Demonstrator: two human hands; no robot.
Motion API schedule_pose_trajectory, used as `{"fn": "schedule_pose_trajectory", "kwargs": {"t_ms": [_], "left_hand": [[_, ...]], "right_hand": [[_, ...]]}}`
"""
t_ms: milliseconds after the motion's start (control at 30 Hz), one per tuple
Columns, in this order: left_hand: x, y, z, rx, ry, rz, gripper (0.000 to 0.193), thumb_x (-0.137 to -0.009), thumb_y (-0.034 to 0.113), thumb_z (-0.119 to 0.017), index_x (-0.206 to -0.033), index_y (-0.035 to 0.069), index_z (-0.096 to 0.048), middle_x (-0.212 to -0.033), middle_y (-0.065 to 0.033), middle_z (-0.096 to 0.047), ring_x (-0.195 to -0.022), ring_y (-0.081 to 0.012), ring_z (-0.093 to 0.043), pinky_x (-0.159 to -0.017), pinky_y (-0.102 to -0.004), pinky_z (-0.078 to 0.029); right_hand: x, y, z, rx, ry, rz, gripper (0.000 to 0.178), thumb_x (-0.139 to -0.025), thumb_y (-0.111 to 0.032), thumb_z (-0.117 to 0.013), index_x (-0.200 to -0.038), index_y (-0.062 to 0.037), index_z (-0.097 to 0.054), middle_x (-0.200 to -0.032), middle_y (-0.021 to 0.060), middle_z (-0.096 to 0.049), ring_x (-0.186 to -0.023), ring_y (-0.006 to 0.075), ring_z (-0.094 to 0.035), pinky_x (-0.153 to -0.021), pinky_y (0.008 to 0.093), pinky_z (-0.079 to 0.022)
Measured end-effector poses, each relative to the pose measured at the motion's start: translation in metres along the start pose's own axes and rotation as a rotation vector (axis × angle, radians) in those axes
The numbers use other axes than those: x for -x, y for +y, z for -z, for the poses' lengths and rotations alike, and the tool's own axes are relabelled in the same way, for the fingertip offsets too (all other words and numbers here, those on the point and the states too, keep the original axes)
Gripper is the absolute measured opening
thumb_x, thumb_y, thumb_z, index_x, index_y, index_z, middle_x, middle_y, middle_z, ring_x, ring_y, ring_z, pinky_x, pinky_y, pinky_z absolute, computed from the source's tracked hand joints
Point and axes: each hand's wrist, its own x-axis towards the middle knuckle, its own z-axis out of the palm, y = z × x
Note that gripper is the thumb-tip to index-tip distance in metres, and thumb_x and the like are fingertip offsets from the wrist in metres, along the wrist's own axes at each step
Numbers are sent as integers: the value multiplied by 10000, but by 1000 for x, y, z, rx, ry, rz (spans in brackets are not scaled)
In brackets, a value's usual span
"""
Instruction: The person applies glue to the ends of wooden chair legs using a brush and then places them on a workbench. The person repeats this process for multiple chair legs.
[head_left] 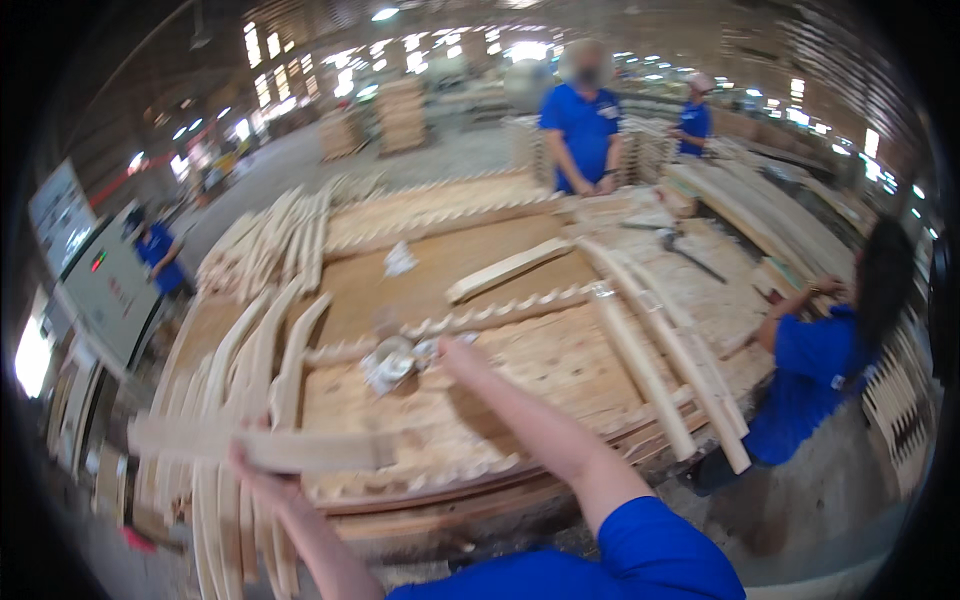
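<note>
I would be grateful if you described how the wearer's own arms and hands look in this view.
The right arm has a plain bright blue short sleeve, bare below it. The left forearm is bare too. No glove or watch shows on the left hand or right hand; blur hides finer details, such as rings.

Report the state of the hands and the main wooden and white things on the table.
Left hand: closed on a board.
Board: held, motion-blurred.
Right hand: grip unclear.
Slat: lying down, unheld.
White wad: crumpled.
Curved pieces: lying side by side.
</note>
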Motion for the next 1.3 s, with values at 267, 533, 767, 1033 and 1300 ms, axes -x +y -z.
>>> {"fn": "schedule_pose_trajectory", "kwargs": {"t_ms": [267, 533, 767, 1033, 1300], "left_hand": [[25, 28, -6, 15, 396, -90, 641, -807, 504, -566, -1227, 30, -469, -1108, -165, -574, -1030, -267, -568, -874, -420, -481], [19, 19, 9, 25, 355, -59, 777, -739, 548, -625, -1293, 48, -409, -1204, -162, -506, -1078, -304, -534, -933, -457, -442], [27, 32, 29, -74, 443, -132, 747, -743, 561, -597, -1298, 91, -428, -1239, -139, -504, -1110, -314, -516, -914, -505, -444], [50, 35, -31, 102, 407, -261, 571, -789, 350, -661, -1227, 111, -383, -1145, -114, -502, -1025, -271, -549, -841, -444, -521], [70, 42, -43, 2, 351, -175, 612, -788, 451, -610, -1245, 88, -425, -1094, -119, -545, -1003, -254, -569, -825, -434, -508]], "right_hand": [[9, -22, 22, 67, -48, 74, 175, -826, -161, -511, -884, -23, -602, -864, 179, -641, -834, 352, -620, -716, 470, -478], [-5, 13, 12, -54, 8, 159, 214, -863, -237, -529, -921, -44, -601, -839, 162, -631, -806, 281, -617, -689, 411, -474], [43, -40, 37, -754, -352, 257, 249, -896, -221, -571, -1058, -35, -601, -761, 8, -591, -685, 73, -552, -617, 229, -453], [112, -66, 125, -431, -292, 360, 150, -857, -176, -588, -852, -29, -617, -619, 16, -560, -595, 66, -520, -548, 235, -412], [121, -75, 122, -185, 104, 603, 113, -798, -176, -636, -778, -67, -615, -667, 63, -607, -599, 212, -576, -541, 313, -441]]}}
